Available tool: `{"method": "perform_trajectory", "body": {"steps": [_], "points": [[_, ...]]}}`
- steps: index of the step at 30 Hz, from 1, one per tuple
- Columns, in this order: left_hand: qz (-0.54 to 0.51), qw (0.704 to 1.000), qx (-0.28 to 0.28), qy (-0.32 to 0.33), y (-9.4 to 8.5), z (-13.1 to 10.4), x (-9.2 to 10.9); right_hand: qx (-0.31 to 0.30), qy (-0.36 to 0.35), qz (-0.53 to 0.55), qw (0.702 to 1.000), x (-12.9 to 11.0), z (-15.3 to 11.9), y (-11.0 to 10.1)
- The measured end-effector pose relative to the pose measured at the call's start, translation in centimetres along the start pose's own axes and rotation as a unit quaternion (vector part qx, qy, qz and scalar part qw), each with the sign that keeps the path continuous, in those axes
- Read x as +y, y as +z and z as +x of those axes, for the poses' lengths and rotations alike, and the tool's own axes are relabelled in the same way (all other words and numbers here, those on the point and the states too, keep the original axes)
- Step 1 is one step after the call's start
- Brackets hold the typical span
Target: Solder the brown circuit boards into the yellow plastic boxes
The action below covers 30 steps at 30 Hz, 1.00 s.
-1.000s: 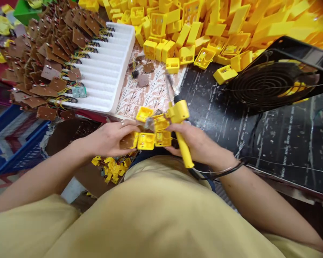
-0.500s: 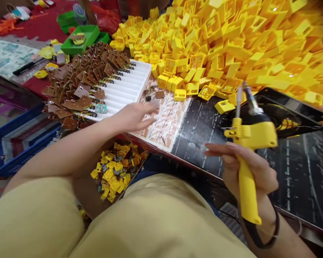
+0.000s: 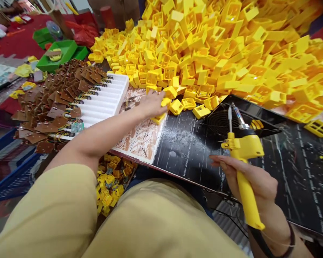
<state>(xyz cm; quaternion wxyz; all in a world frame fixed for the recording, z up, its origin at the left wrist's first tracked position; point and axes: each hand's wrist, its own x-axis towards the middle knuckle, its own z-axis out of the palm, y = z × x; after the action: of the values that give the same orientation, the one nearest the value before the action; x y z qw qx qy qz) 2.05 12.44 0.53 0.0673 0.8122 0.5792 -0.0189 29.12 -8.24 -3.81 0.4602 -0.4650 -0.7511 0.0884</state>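
Observation:
My left hand (image 3: 150,104) reaches to the near edge of the pile of yellow plastic housings (image 3: 204,53). Its fingers are apart and touch several housings there; nothing is clearly gripped. My right hand (image 3: 254,179) is wrapped round the handle of a yellow soldering gun (image 3: 246,147), with its metal tip and a thin tube pointing up and away. Left of my left hand, a white ridged tray (image 3: 102,104) bears brown circuit boards (image 3: 61,93) with wires and small black parts. A patterned sheet (image 3: 142,141) lies under my left forearm.
A black fan (image 3: 226,120) lies behind the soldering gun, on the black mat (image 3: 188,143). Green trays (image 3: 60,53) stand at the back left, a blue crate (image 3: 13,179) at the lower left. Below the table edge, a box holds more yellow parts (image 3: 109,186).
My left hand has moved from the patterned sheet to the yellow housings, some of which have shifted. My right hand still holds the soldering gun. The view has turned to the right.

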Motion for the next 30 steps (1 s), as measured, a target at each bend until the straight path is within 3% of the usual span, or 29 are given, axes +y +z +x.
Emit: {"method": "perform_trajectory", "body": {"steps": [5,9,13,16,20,24,28,30], "points": [[0.034,0.986,-0.028,0.159,0.0,-6.8,4.2,-0.042,-0.057,-0.031,0.997,-0.8,1.5,1.5],[0.024,0.964,-0.038,0.262,0.6,-9.9,4.9,-0.066,-0.067,-0.055,0.994,-1.0,1.9,3.0],[-0.019,0.966,-0.007,0.259,2.0,-10.0,4.4,-0.057,-0.062,-0.048,0.995,-1.8,2.0,5.1],[-0.066,0.959,-0.023,0.273,2.4,-9.2,3.7,-0.049,-0.045,-0.044,0.997,-2.2,2.0,6.3],[-0.062,0.969,-0.025,0.239,2.0,-8.4,2.3,-0.033,-0.008,-0.052,0.998,-2.4,1.7,5.6],[-0.018,0.980,0.022,0.197,2.1,-8.0,1.5,-0.042,-0.026,-0.083,0.995,-2.9,1.2,5.5],[-0.047,0.969,0.083,0.227,2.1,-7.7,1.4,-0.074,-0.064,-0.129,0.987,-3.3,0.6,6.5],[-0.067,0.959,0.085,0.260,1.5,-7.8,1.7,-0.075,-0.059,-0.128,0.987,-2.9,0.4,5.9]]}}
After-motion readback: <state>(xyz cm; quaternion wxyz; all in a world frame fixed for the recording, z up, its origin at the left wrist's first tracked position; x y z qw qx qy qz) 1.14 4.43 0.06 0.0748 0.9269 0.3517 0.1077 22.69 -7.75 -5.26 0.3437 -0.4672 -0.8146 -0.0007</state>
